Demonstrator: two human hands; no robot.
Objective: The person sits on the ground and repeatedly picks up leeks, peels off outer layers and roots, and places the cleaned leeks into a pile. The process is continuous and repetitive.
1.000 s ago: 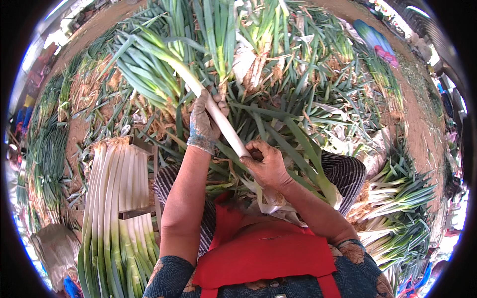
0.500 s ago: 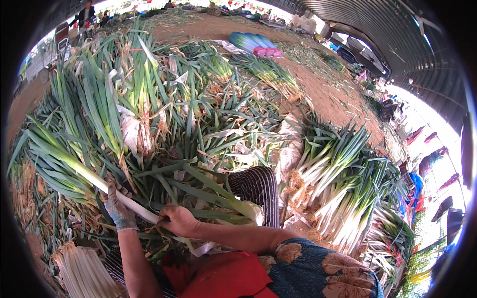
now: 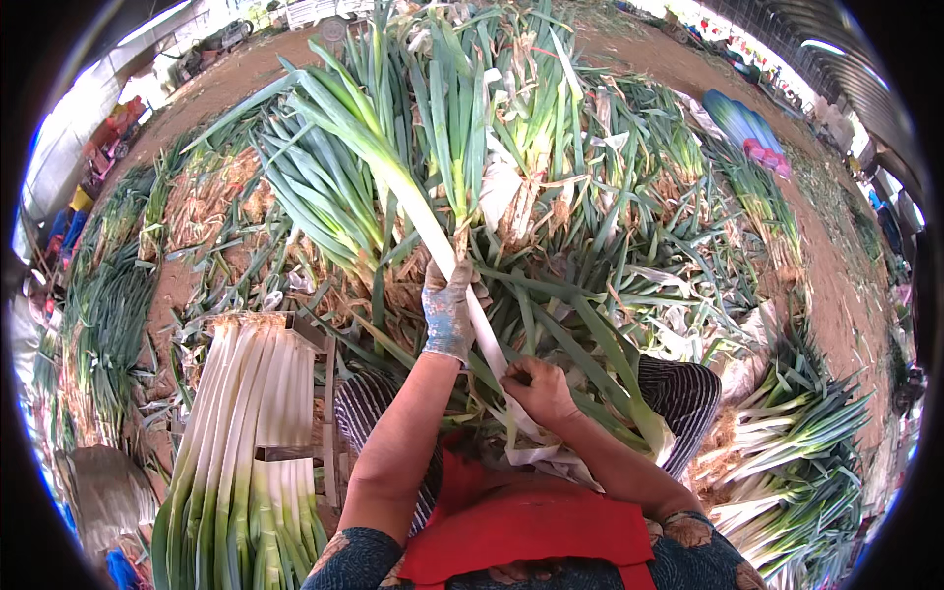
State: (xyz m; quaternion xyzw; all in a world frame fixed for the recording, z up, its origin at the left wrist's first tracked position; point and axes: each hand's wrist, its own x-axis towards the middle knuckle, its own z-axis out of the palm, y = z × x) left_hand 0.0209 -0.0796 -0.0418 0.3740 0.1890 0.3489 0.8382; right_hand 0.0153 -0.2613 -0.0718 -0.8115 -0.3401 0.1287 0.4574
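Observation:
A long green onion [image 3: 425, 214] slants across the middle, its green leaves up at the far left and its white end towards my lap. My left hand [image 3: 449, 305], in a dirty grey-blue glove, is wrapped round the white shank. Lower down, my bare right hand [image 3: 540, 389] is closed, with thumb and fingers pinching at the edge of the white end. Just what the fingertips grip there is partly hidden. Pale loose skins [image 3: 536, 447] hang below it. Another leafy onion [image 3: 644, 413] lies across my right knee.
Trimmed onions [image 3: 236, 393] lie stacked on a wooden stand at my left. Untrimmed bunches [image 3: 442, 128] are heaped ahead. More rooted onions [image 3: 787, 433] lie at the right. A bagged bundle [image 3: 747, 133] sits on the bare soil farther back.
My view has swung left, so the trimmed stack now shows fully. The green onion stays in my left hand. My right hand remains closed by its white end.

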